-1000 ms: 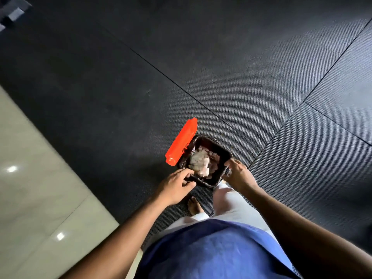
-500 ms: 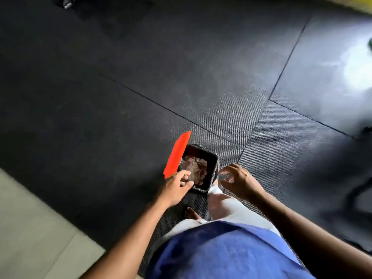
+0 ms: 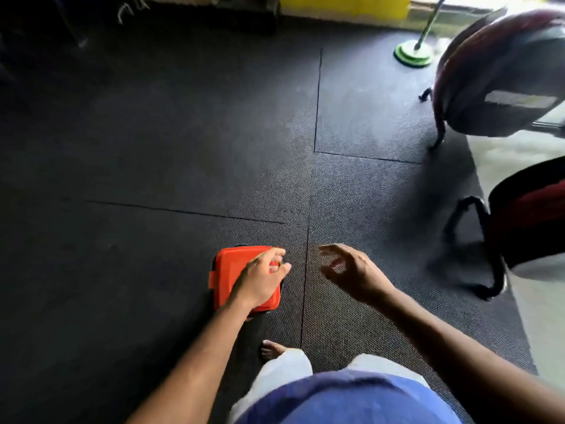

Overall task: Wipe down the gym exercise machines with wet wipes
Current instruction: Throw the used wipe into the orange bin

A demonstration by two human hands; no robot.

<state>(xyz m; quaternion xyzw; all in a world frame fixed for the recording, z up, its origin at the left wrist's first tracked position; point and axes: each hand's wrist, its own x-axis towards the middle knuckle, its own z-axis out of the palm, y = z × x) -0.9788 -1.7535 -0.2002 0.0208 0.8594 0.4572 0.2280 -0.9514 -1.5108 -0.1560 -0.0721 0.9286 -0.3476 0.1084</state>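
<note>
Fingers of the left hand are seen curled over the far right corner of the orange lid, which lies flat on the wipe container directly below that hand; whether the lid is gripped or only pressed cannot be told. Right hand is held just beside it to the right, apart from the lid, fingers loosely spread and empty, so the left hand is judged nearer for the next move. Black rubber floor mat is underfoot, with gym machines well apart at far right.
</note>
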